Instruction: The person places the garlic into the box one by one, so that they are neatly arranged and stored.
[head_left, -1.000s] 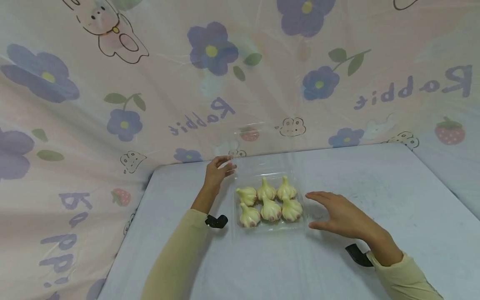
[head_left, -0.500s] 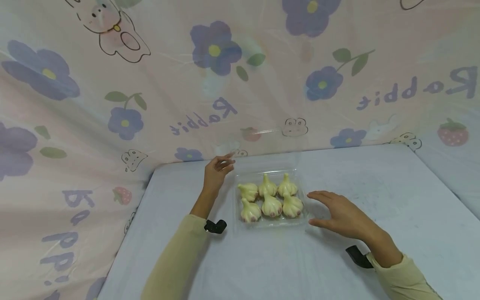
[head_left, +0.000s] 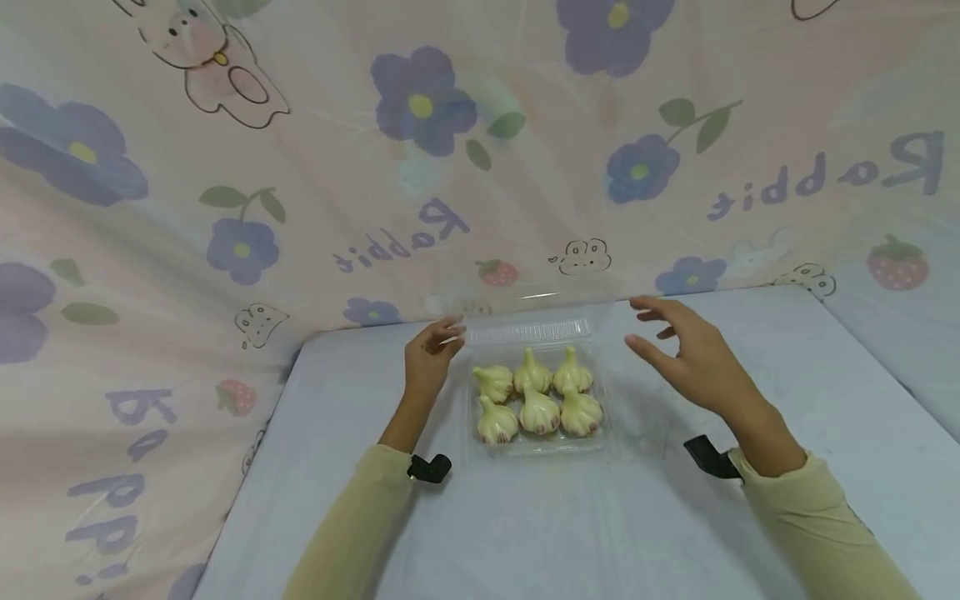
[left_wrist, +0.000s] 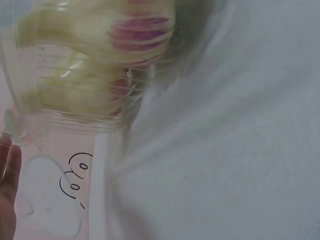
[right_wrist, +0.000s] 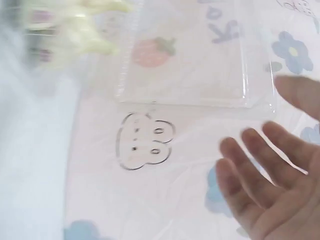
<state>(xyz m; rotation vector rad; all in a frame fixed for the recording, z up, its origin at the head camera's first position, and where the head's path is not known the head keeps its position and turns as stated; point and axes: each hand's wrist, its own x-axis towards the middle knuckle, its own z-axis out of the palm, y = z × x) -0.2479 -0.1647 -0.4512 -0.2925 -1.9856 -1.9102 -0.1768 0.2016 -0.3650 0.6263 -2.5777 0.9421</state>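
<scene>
Several pale garlic bulbs [head_left: 540, 412] sit in two rows in a clear plastic box [head_left: 540, 450]. Its hinged clear lid [head_left: 528, 331] stands raised at the back. My left hand [head_left: 427, 358] is at the lid's left edge; in the left wrist view its extended fingers [left_wrist: 12, 170] appear to touch a corner of the lid. To the right of the lid, my right hand [head_left: 693, 358] hovers with thumb and fingers spread, holding nothing. In the right wrist view, the lid's side edge [right_wrist: 182, 104] is apart from the right fingertips.
A white cloth [head_left: 525, 533] covers the table beneath the box. Close behind the lid hangs a printed curtain [head_left: 315, 167] with flowers, rabbits and strawberries. It also runs along the left side. A black wrist mount [head_left: 708, 457] sits below the right hand.
The lid has tipped, its top edge now lower in the head view. My right hand has moved away from the box's right side, back toward the lid. The left hand has barely moved.
</scene>
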